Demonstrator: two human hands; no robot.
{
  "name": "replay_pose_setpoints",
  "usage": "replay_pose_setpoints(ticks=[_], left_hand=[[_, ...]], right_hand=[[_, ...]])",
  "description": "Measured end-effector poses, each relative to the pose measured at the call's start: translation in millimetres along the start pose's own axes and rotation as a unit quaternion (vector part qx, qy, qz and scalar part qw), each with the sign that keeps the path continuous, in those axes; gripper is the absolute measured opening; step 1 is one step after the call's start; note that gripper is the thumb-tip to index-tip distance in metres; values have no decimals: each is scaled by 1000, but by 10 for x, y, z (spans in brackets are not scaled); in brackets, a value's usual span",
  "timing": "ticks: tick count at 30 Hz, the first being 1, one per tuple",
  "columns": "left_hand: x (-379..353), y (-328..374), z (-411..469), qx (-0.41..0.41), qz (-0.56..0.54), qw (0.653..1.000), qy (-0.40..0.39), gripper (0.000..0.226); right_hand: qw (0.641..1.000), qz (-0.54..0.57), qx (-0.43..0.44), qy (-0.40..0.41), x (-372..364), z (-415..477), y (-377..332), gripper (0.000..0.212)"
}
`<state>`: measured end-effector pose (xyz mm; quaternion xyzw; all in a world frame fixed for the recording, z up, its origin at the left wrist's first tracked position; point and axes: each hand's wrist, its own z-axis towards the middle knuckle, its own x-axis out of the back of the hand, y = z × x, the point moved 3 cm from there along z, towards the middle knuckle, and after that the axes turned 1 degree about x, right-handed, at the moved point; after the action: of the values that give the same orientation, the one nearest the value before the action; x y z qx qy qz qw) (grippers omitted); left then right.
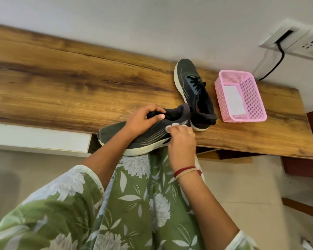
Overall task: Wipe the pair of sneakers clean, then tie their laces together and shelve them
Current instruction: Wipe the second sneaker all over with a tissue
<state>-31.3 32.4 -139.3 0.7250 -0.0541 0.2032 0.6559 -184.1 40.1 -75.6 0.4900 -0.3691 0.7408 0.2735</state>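
Two sneakers, only one under your control, so that's where the risk sits. The near sneaker [143,139] lies left of the pink basket [260,112] and closer to you, w/ its toe and much of its sole hanging past the front edge of the table [61,83].

Your left hand [143,120] grips it at the collar, fingers curled over the opening and thumb on the outside. Your right hand [181,139] pinches a small bunched wipe [172,126] against the upper near the heel.

What could go wrong, imo:
- Shoe drops. It's your left-hand grip that holds it. Slacken that while the right hand scrubs and it could tip off toward your lap or the floor.
- Wipe slips. It's a small wad, mostly hidden under your fingers. Rub hard and it may roll out of the pinch.
- Knock-on. The second sneaker [193,91] stands just left of the basket, its heel right beside the heel you're wiping. Can't tell if they touch. A strong stroke that way could shove it into the basket, which looks light enough to skid.
- Its laces [197,83] look loose, so they may snag when you lift it.

A white sheet [233,100] lies in the basket, prob. a spare wipe.
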Motion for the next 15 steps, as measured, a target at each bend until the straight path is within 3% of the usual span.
replay_pose_setpoints(ticks=[3,5,7,9,12,15], left_hand=[[-6,-12,6,-5,-22,1000,-9,35],[1,3,17,-3,-43,999,-14,32],[16,14,20,0,-64,998,-18,28],[29,26,22,4,-70,997,-19,27],[16,11,26,18,-71,997,-24,29],[8,39,8,12,-80,996,-30,32]], right_hand=[[989,101,61,-84,-25,39,-179,31],[983,163,-13,-89,67,137,-86,30],[991,108,-80,-20,196,230,45,22],[997,25,-78,13,222,265,38,18],[999,-13,-35,6,80,168,-166,24],[997,59,3,-54,-47,25,-364,28]])
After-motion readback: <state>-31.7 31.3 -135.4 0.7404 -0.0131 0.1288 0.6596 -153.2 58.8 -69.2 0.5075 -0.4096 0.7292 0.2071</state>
